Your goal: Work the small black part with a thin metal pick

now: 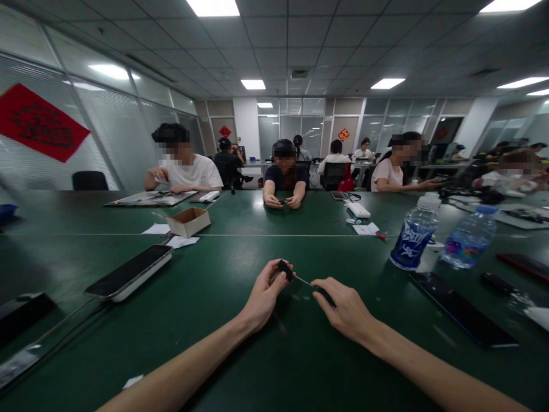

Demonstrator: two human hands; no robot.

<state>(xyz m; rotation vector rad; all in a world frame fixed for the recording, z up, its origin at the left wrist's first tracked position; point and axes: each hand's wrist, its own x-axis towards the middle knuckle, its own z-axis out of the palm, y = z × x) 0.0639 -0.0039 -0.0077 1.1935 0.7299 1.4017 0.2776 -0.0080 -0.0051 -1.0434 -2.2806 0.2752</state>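
Note:
Between the thumb and fingers of my left hand (266,294) is a small black block-like part (285,270); its exact kind is too small to make out. My right hand (345,309) is closed around the dark handle of a screwdriver (305,281). The thin metal shaft points up and left, and its tip meets the right side of the black part. Both hands are just above the green table (240,355), near its middle. My right palm and fingers hide most of the handle.
Left of my hands lie a phone on a white box (131,273) and an open cardboard box (190,222). To the right stand two bottles (414,232), with a dark phone (463,309) in front. Across the table, a person (285,177) handles something small.

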